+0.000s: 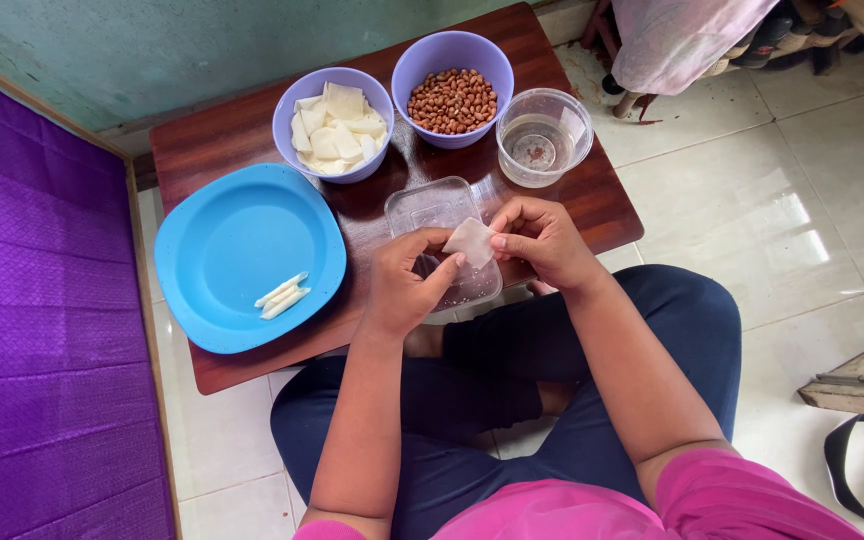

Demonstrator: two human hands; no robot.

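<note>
White wrapper [470,241] pinched at centre, over clear tray [430,207]; left hand [404,285] at seven o'clock, right hand [544,240] at three, fingertips closed on its edges. Peanut bowl [453,88] at twelve, wrapper bowl [333,124] at eleven, blue plate [232,240] with rolls [282,296] at nine.

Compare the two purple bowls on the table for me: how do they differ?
The left purple bowl holds flat white wrapper squares; the right purple bowl holds brown peanuts. The left one sits next to the blue plate, the right one beside the clear round cup. The right bowl lies farther from the person. Both share the same colour, round shape and similar size.
</note>
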